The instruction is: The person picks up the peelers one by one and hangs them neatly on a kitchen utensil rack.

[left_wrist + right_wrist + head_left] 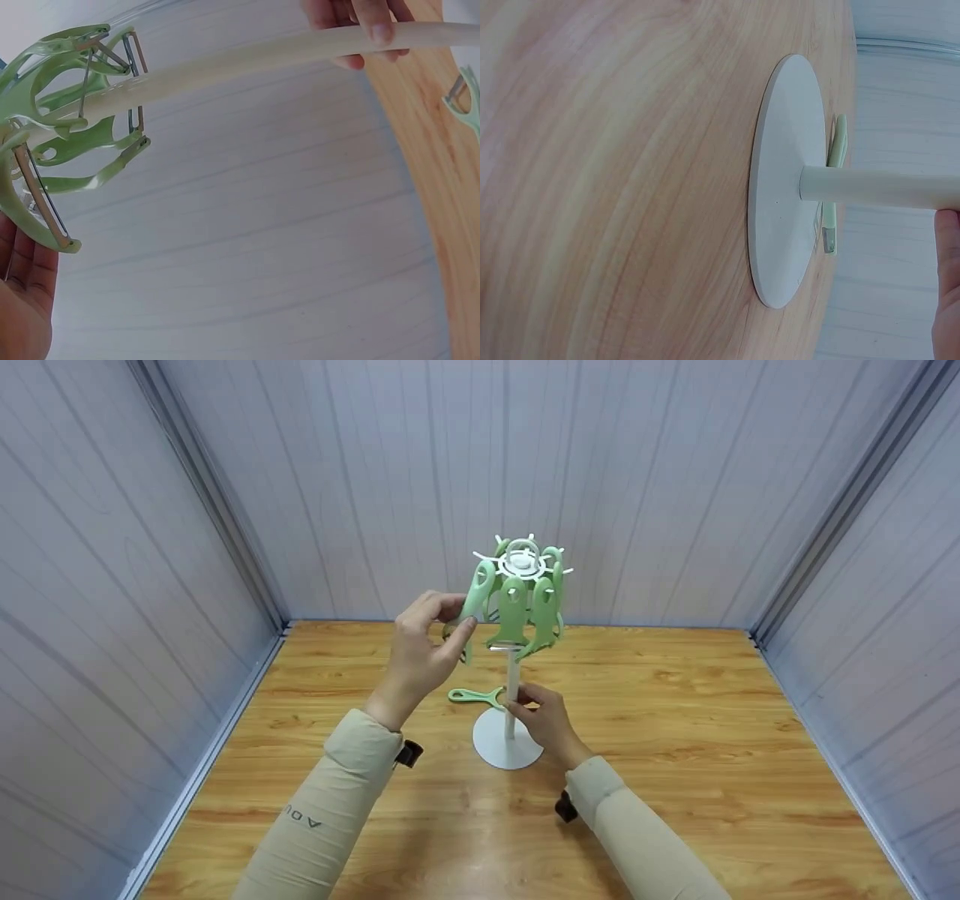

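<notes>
A white stand with spoked hooks (pixel 523 562) on top bears several green peelers (pixel 513 611), hanging in a ring blades down. My left hand (pixel 420 641) pinches a green peeler (pixel 480 585) at the ring's left side between thumb and fingers; its handle loop overlaps a hook tip. In the left wrist view, this peeler's metal blade (pixel 43 196) hangs beside the fingers. My right hand (pixel 547 720) grips the stand's pole (pixel 513 675) low down, above the round white base (pixel 787 105). Another peeler (pixel 469 696) lies on the table behind the base.
The wooden table (pixel 675 720) runs back to a pale panelled wall (pixel 375 487). Similar panels stand on the left and right. A dark wrist strap piece (pixel 409 754) shows below the left sleeve, another (pixel 566 807) by the right sleeve.
</notes>
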`<state>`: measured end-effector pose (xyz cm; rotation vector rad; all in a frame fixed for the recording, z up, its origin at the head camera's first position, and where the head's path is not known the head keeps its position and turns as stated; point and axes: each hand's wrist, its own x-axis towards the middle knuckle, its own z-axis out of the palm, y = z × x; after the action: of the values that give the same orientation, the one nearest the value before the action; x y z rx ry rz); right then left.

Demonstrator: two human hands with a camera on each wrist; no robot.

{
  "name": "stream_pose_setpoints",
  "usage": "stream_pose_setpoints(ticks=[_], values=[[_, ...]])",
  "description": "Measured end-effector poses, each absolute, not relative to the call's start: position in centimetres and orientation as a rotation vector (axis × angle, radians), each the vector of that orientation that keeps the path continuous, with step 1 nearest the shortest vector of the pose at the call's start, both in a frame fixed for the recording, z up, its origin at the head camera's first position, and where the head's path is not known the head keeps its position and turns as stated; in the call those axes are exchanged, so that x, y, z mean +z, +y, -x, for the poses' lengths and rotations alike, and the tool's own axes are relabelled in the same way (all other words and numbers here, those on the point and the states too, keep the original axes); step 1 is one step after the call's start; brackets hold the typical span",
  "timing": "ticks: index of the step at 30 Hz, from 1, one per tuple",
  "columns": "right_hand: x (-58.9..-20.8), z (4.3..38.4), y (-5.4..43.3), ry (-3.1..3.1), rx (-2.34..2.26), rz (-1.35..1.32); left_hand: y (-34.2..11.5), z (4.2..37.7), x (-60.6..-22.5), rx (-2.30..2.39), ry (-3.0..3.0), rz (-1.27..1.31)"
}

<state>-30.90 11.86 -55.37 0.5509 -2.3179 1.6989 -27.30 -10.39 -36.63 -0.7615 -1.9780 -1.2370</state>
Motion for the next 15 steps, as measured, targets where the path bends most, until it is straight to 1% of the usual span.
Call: stream_pose_setpoints(ticks=[15], values=[[-55.48,31.01,12.03,-2.332,1.679,-0.570,-9.30,27.64,-37.16,-1.272,-1.995,0.781]])
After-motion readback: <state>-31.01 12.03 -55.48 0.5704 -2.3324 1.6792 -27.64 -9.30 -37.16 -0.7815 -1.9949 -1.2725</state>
